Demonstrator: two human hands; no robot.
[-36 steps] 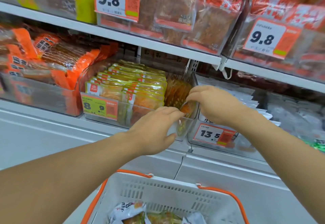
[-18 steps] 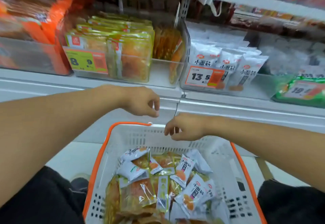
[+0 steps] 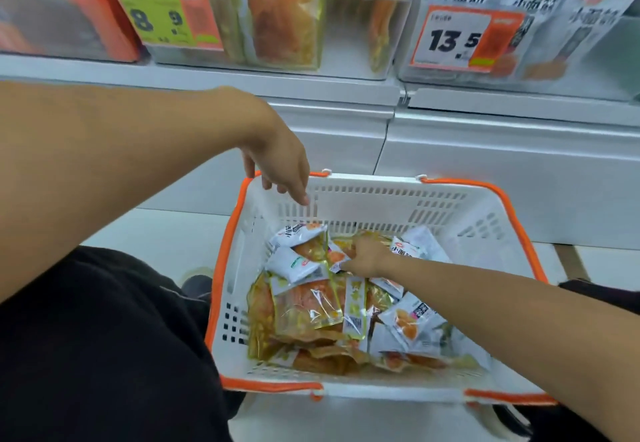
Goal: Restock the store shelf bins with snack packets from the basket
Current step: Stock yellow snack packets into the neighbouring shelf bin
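A white basket (image 3: 450, 206) with orange handles sits below me, holding several snack packets: yellow-clear ones (image 3: 304, 306) and small white ones (image 3: 408, 323). My right hand (image 3: 367, 256) is down inside the basket, fingers on the packets near its far side; whether it grips one is hidden. My left hand (image 3: 280, 164) hangs over the basket's far left corner with loose fingers and holds nothing. On the shelf above, a clear bin (image 3: 349, 32) holds upright yellow packets (image 3: 284, 15) with a gap on its right side.
To the right stands a bin of white packets (image 3: 554, 8) with a 13.5 price tag (image 3: 453, 39). An 8.9 tag (image 3: 162, 15) marks the yellow bin. An orange bin (image 3: 69, 18) is at left. My dark-clad knees flank the basket.
Both hands came down from the shelf bin. The right hand has dropped into the basket among the packets; the left stays above the far rim. My view tilted down.
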